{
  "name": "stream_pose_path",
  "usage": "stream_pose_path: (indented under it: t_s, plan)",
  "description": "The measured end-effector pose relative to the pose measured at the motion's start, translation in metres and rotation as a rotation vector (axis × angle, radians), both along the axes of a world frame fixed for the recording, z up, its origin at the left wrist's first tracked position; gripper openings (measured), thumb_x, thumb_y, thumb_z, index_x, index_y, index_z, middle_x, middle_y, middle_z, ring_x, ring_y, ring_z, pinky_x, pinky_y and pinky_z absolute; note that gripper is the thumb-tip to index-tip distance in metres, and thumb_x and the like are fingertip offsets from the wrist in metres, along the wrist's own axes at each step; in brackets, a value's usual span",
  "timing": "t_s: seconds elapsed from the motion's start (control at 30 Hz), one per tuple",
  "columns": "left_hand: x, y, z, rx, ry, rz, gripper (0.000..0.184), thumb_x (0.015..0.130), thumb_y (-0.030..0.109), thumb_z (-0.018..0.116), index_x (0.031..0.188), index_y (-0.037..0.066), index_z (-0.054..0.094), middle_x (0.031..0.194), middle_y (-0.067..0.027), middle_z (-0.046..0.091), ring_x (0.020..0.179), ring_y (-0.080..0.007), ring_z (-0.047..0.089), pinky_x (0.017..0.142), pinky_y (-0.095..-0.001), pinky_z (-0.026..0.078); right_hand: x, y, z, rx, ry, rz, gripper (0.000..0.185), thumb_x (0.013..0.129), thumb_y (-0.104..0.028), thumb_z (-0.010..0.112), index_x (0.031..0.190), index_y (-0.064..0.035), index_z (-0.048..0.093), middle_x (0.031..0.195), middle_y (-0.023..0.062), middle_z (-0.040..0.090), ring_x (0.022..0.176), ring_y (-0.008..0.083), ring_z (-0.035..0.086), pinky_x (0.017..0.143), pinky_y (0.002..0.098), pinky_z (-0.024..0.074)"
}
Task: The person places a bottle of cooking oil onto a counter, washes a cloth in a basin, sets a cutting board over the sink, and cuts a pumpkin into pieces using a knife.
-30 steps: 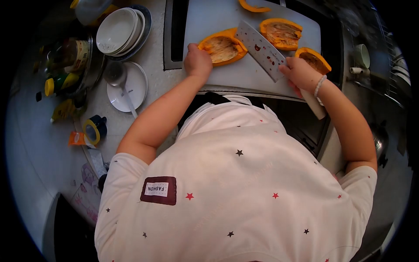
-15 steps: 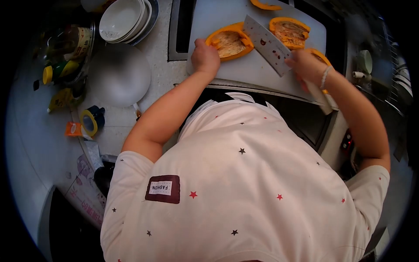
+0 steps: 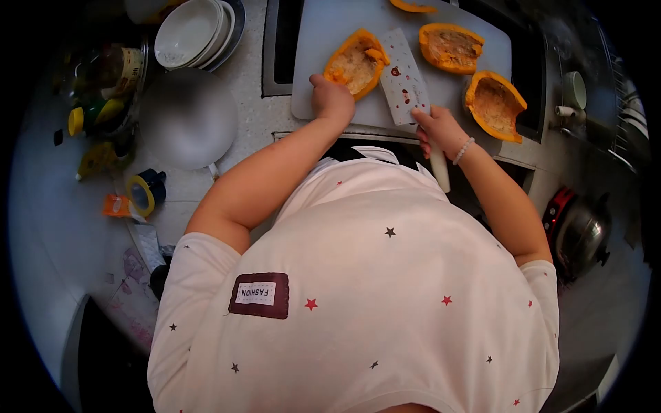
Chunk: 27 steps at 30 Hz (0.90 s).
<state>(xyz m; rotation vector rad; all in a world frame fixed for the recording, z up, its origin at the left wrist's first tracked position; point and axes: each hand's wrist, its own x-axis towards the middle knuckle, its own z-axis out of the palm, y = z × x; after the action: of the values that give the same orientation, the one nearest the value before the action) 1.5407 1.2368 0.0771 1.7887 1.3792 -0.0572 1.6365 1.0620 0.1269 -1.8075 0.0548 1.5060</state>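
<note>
- Since the earlier frame, has drawn the cleaver (image 3: 407, 86) inward and turned it steeper, exposing more of the rightmost pumpkin piece (image 3: 492, 103); has tipped the held pumpkin piece (image 3: 357, 67) more upright too.
- Seems midway through working that held piece with the blade, to judge by the fibrous hollow and the ragged flesh at its upper end.
- Calls next for a steady hold on the piece and for fingers well away from the blade.
- Grasping the piece's near end with the left hand (image 3: 334, 101), over the cutting board (image 3: 320, 20), forearm slanting in from the side.
- Gripping the cleaver near the handle's top with the right hand (image 3: 443, 131), thumb towards the blade, handle pointing back to the body.
- Cannot tell whether touching piece with blade, or just beside.
</note>
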Motion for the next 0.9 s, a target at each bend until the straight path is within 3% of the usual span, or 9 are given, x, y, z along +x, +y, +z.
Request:
stream_pose_path:
  t_s: [0.2,0.43,0.63,0.73,0.9]
  plan:
    - [-0.005,-0.016,-0.001,-0.078,0.027,-0.092,0.037,0.085,0.016,0.047,0.109,-0.004,0.026,0.101,-0.0302,0.057,0.091,-0.0436,0.058,0.080,-0.0460,0.047,-0.013,0.006,-0.021,0.134,0.077,-0.084,0.022,0.091,-0.029,0.049,0.089,-0.0086,0.044,0.054,0.0006,0.042,0.037,0.0127,0.041,0.037,0.0302,0.0409]
    - [-0.013,-0.023,-0.009,-0.156,0.010,-0.165,0.043,0.087,0.024,0.045,0.110,-0.003,0.020,0.102,-0.0330,0.055,0.093,-0.0444,0.057,0.083,-0.0479,0.045,0.000,0.011,-0.011,0.068,0.043,-0.012,0.021,0.090,-0.030,0.049,0.091,-0.0090,0.044,0.054,-0.0008,0.041,0.037,0.0116,0.040,0.036,0.0295,0.0405]
    - [-0.026,-0.025,-0.019,-0.071,-0.161,-0.233,0.047,0.087,0.024,0.049,0.110,-0.003,0.019,0.099,-0.0335,0.055,0.090,-0.0455,0.057,0.081,-0.0485,0.045,-0.001,0.019,0.007,0.030,0.042,-0.038,0.018,0.090,-0.026,0.049,0.094,-0.0082,0.046,0.054,0.0002,0.041,0.037,0.0117,0.039,0.035,0.0296,0.0400]
    - [-0.026,-0.029,-0.014,-0.094,-0.109,-0.229,0.047,0.086,0.023,0.051,0.110,-0.003,0.020,0.097,-0.0328,0.056,0.089,-0.0464,0.056,0.080,-0.0490,0.044,-0.008,0.027,0.011,0.005,-0.059,-0.009,0.018,0.091,-0.023,0.047,0.093,-0.0049,0.046,0.054,0.0022,0.043,0.036,0.0138,0.042,0.034,0.0311,0.0405]
    - [-0.026,-0.038,-0.016,-0.080,-0.150,-0.251,0.049,0.085,0.020,0.052,0.113,-0.002,0.019,0.098,-0.0321,0.056,0.090,-0.0487,0.054,0.080,-0.0512,0.043,-0.032,0.044,0.012,-0.122,-0.524,0.270,0.023,0.090,-0.019,0.043,0.088,0.0039,0.047,0.058,0.0105,0.050,0.038,0.0224,0.052,0.035,0.0355,0.0434]
